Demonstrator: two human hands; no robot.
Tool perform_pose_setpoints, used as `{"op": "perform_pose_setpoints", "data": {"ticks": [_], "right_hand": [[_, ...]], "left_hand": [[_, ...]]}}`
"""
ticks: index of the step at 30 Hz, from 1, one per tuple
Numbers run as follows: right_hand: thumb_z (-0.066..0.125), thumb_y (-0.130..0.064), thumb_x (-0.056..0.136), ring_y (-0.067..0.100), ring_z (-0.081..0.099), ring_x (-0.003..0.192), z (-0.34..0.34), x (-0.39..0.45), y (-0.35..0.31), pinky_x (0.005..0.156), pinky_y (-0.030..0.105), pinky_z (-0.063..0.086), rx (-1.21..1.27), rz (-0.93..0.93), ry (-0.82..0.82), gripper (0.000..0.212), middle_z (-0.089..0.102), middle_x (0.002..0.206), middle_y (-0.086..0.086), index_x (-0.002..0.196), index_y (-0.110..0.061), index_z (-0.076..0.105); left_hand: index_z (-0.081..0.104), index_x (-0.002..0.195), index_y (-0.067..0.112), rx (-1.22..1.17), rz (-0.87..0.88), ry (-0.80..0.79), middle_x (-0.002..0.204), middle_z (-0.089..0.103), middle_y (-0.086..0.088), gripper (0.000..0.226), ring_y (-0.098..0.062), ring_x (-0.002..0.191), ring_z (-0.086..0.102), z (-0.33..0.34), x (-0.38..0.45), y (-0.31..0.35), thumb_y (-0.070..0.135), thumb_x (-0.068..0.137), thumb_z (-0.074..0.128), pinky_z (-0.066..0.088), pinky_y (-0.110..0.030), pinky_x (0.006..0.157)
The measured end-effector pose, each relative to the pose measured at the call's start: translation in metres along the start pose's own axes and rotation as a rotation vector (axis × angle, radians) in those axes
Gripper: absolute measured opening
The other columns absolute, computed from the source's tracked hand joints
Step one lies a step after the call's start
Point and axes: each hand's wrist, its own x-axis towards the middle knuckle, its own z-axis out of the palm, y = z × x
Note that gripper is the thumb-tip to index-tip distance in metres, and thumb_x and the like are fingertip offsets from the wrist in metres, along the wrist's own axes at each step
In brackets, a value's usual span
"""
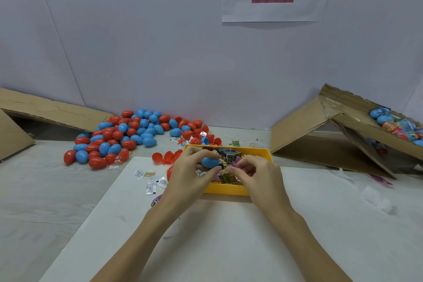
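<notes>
Left hand (190, 174) curled round blue egg shell (209, 162) over yellow tray (225, 189) | right hand (258, 176) pinching pink packet (239, 165), just right of shell | shell axis sideways, mouth seemingly toward packet.

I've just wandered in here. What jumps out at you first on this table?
The heap of red and blue plastic eggs spilled at the far left of the table grabs the eye first. Next comes the bright yellow tray in the middle, where the left hand grips a blue egg shell and the right hand pinches a small pink piece.
</notes>
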Motion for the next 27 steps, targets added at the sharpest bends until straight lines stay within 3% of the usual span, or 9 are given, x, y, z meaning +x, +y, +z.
{"op": "perform_pose_setpoints", "data": {"ticks": [4, 9, 14, 17, 21, 27], "right_hand": [[0.075, -0.047, 0.082, 0.007, 0.065, 0.077, -0.002, 0.001, -0.004, 0.067, 0.019, 0.054, 0.128, -0.01, -0.019, 0.028, 0.067, 0.075, -0.012, 0.088, -0.02, 0.076], [0.071, -0.038, 0.09, 0.013, 0.071, 0.085, 0.0, 0.0, -0.01, 0.078, 0.034, 0.06, 0.403, 0.042, -0.136, 0.022, 0.075, 0.084, -0.006, 0.098, -0.02, 0.08], [0.047, -0.035, 0.106, 0.01, 0.071, 0.084, 0.001, 0.002, -0.011, 0.074, 0.021, 0.055, 0.495, 0.149, -0.088, 0.039, 0.077, 0.084, -0.004, 0.097, -0.015, 0.079], [0.041, -0.029, 0.109, 0.014, 0.074, 0.089, -0.002, 0.004, -0.012, 0.074, 0.022, 0.059, 0.556, 0.196, -0.078, 0.04, 0.078, 0.091, -0.002, 0.102, -0.011, 0.077], [0.046, -0.032, 0.107, 0.015, 0.075, 0.091, -0.008, 0.004, -0.017, 0.069, 0.026, 0.062, 0.687, 0.279, -0.221, 0.033, 0.078, 0.094, -0.005, 0.107, -0.015, 0.075], [0.073, -0.024, 0.094, 0.01, 0.073, 0.091, -0.005, 0.001, -0.013, 0.073, 0.026, 0.061, 0.51, 0.145, -0.214, 0.012, 0.077, 0.092, -0.007, 0.105, -0.021, 0.078]], "left_hand": [[0.076, 0.107, 0.03, -0.015, -0.03, 0.018, 0.11, 0.057, 0.01, 0.015, -0.004, 0.099, 0.06, 0.002, 0.0, 0.004, 0.031, 0.092, 0.073, 0.052, -0.011, 0.077], [0.079, 0.099, 0.023, -0.172, -0.114, -0.047, 0.101, 0.064, 0.005, 0.029, -0.004, 0.084, 0.065, 0.0, 0.0, 0.01, 0.045, 0.081, 0.074, 0.053, -0.014, 0.066], [0.08, 0.091, 0.029, -0.233, -0.205, 0.025, 0.097, 0.069, 0.005, 0.01, -0.002, 0.082, 0.064, -0.002, 0.002, 0.006, 0.037, 0.085, 0.079, 0.05, -0.013, 0.065], [0.08, 0.088, 0.033, -0.271, -0.234, 0.039, 0.09, 0.07, 0.012, 0.007, -0.001, 0.081, 0.064, -0.001, 0.002, 0.005, 0.039, 0.084, 0.079, 0.05, -0.013, 0.063], [0.079, 0.089, 0.032, -0.268, -0.233, 0.035, 0.091, 0.07, 0.01, 0.01, -0.002, 0.08, 0.064, -0.001, 0.003, 0.006, 0.041, 0.084, 0.078, 0.051, -0.013, 0.063], [0.078, 0.09, 0.028, -0.198, -0.19, -0.024, 0.09, 0.068, 0.008, 0.012, -0.003, 0.081, 0.062, -0.004, 0.002, 0.007, 0.039, 0.086, 0.076, 0.05, -0.013, 0.065]]}}
